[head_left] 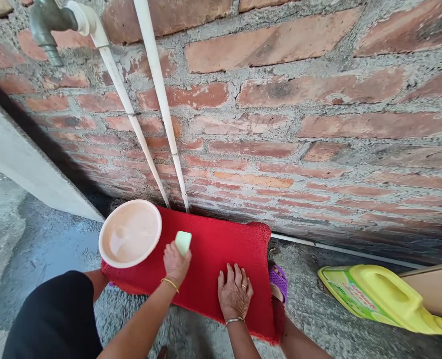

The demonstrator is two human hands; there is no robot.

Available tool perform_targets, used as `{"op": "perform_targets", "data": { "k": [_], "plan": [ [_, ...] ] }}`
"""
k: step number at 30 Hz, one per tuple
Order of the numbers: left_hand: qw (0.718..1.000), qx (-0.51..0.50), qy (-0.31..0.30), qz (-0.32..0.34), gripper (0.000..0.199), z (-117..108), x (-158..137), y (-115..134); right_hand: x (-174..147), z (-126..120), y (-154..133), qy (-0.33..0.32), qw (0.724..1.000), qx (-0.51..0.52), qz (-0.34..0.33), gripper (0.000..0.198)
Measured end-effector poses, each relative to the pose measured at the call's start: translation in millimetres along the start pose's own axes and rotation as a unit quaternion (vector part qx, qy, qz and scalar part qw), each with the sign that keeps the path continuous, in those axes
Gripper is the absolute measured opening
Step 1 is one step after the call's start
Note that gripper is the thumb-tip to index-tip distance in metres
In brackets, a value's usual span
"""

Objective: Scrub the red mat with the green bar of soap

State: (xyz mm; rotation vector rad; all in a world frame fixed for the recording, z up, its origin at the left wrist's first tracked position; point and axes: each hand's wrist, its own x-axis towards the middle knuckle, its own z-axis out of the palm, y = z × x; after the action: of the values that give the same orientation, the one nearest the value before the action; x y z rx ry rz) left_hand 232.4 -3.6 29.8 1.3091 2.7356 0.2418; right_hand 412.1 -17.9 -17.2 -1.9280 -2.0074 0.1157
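Note:
A red mat [221,239] with shaggy ends lies spread out in front of me, in the lower middle of the view. My left hand [176,263] is closed around a pale green bar of soap [184,242], held over the mat's left half. Whether the soap touches the mat I cannot tell. Fingers a little spread, my right hand [234,293] rests flat on the mat near its right end. A pale pink basin [104,243] of water stands at the mat's left end, just left of the soap.
Behind the mat rises a brick wall [258,124] with white pipes [164,104] and a tap [47,32]. On the concrete floor at the right lies a yellow jug [385,294]. A pale slab [30,159] leans at the left. A purple shoe [278,281] shows beside the mat.

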Motion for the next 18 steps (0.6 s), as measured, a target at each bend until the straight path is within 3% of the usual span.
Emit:
{"op": "perform_targets", "data": {
  "k": [2,4,7,10,12,15,18],
  "plan": [
    [0.999,0.018,0.028,-0.038,0.057,-2.3,10.1,-23.4,0.2,-0.4,-1.0,-0.007,1.000,0.004,0.005,0.044],
    [0.998,0.022,0.033,-0.058,0.059,-0.2,12.2,-25.0,0.4,-0.1,-1.2,-0.005,1.000,0.004,0.009,0.044],
    [0.999,0.003,0.005,-0.034,0.058,10.6,-4.3,5.7,0.2,1.0,-0.1,0.000,1.000,0.005,0.008,0.043],
    [0.995,-0.028,-0.072,0.060,0.063,24.4,-37.6,42.2,-0.6,2.2,2.1,-0.013,1.000,0.010,0.003,0.043],
    [0.986,-0.046,-0.111,0.118,0.067,30.3,-57.2,50.1,-1.1,3.0,3.2,-0.019,1.000,0.005,-0.001,0.043],
    [0.985,-0.057,-0.102,0.130,0.067,27.0,-65.7,24.9,-1.3,3.8,2.5,-0.003,1.000,-0.007,-0.006,0.043],
    [0.996,-0.058,-0.035,0.054,0.061,10.6,-49.5,-30.2,-0.9,3.5,-0.2,0.018,1.000,-0.009,-0.008,0.043]
  ]
}}
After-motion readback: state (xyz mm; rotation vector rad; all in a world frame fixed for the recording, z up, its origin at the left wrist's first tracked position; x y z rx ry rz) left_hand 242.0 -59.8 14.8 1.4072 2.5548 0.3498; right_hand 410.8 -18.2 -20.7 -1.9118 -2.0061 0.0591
